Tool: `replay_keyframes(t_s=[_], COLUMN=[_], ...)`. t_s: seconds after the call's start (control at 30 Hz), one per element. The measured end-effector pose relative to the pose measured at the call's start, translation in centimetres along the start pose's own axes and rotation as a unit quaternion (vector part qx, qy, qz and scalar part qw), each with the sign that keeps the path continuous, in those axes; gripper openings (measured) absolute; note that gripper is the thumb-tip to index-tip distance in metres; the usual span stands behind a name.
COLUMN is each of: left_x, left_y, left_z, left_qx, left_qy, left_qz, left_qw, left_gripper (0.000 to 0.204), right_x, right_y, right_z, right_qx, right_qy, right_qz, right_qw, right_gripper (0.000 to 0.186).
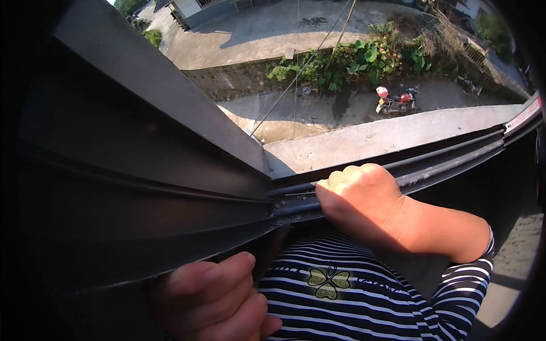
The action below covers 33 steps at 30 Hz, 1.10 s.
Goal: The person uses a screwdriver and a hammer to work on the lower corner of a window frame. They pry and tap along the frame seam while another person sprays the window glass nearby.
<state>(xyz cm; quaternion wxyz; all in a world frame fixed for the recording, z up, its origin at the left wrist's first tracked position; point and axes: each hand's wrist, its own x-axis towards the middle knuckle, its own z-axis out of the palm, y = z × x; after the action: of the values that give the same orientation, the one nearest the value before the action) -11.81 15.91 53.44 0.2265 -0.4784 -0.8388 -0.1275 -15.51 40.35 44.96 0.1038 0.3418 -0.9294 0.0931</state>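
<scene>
My right hand [361, 196] is closed in a fist over the dark metal window track [455, 156]. Just left of its knuckles a thin pale sliver [300, 194] lies along the groove; whether the fist holds it is unclear. Crumbs of grey debris [293, 203] dot the track near the corner. Lower down, in shade by the frame's inner edge, my left hand [219, 295] has its fingers curled closed. What it holds, if anything, is hidden.
A tall dark window frame [142, 170] rises on the left and meets the track at a corner. Beyond lies a pale concrete ledge [387, 133]. Far below, a red motorcycle [398, 101] stands on pavement beside green plants [364, 57]. A cable [296, 77] crosses outside.
</scene>
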Motion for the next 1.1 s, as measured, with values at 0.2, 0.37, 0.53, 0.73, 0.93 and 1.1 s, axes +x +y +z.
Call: replay_keyframes(t_s=[0.2, 0.37, 0.53, 0.73, 0.93, 1.1], left_x=[-1.1, 0.0, 0.4, 0.6, 1.3, 1.5], left_y=[-0.3, -1.2, -1.5, 1.5, 3.7, 4.5], left_z=[1.7, 3.6, 3.5, 5.1, 9.9, 12.8], left_qx=[-0.032, -0.129, -0.149, -0.264, -0.491, -0.521], left_qy=[0.054, 0.133, 0.159, 0.181, 0.056, 0.065], left_qz=[0.011, 0.080, 0.089, 0.187, 0.061, 0.019], left_qw=[0.998, 0.979, 0.972, 0.929, 0.867, 0.851], left_gripper=[0.031, 0.029, 0.030, 0.023, 0.026, 0.029], right_x=[-2.5, -5.7, -8.4, -10.9, -12.5, -13.2], right_y=[-0.2, -2.0, -4.7, -5.6, -5.9, -6.3], right_z=[0.4, 2.0, 4.5, 5.3, 4.9, 5.0], right_qx=[0.102, 0.498, 0.623, 0.644, 0.578, 0.617], right_qy=[0.035, 0.132, 0.222, 0.219, 0.335, 0.294], right_qz=[0.128, 0.250, 0.272, 0.264, 0.167, 0.110], right_qw=[0.986, 0.820, 0.699, 0.684, 0.725, 0.721], right_gripper=[0.006, 0.012, 0.020, 0.020, 0.020, 0.017])
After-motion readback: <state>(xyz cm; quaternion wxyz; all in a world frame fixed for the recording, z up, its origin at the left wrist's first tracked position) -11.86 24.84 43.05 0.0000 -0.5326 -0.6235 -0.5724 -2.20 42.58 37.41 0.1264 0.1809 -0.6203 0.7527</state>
